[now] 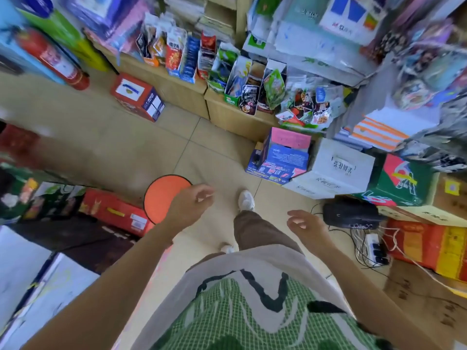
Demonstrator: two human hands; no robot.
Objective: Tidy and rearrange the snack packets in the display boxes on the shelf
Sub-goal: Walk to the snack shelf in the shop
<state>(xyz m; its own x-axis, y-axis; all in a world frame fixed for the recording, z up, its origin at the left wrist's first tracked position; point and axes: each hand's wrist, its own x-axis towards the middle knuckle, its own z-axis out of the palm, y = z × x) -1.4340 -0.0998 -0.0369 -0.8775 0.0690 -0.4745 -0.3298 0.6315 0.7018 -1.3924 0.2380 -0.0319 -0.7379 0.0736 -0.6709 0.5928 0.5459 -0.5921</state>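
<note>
Both hands, left hand [190,202] and right hand [307,227], hang empty with fingers loosely spread, well short of the shelf [237,114]; its glossy, crinkled packets [274,87] in cardboard boxes [233,98] look blurred.

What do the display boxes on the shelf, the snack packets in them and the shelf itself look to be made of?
Display boxes: printed cardboard, likely; stiff flat walls with torn-open tops.
Snack packets: glossy plastic film, apparently; crinkled, with glare spots.
Shelf: light wood or wood-look laminate, matte; plain tan face, grain too blurred to tell.

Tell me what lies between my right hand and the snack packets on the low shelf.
In the head view, only bare tiled floor and a blue-and-pink carton lie between the empty right hand and the snack packets.
</note>
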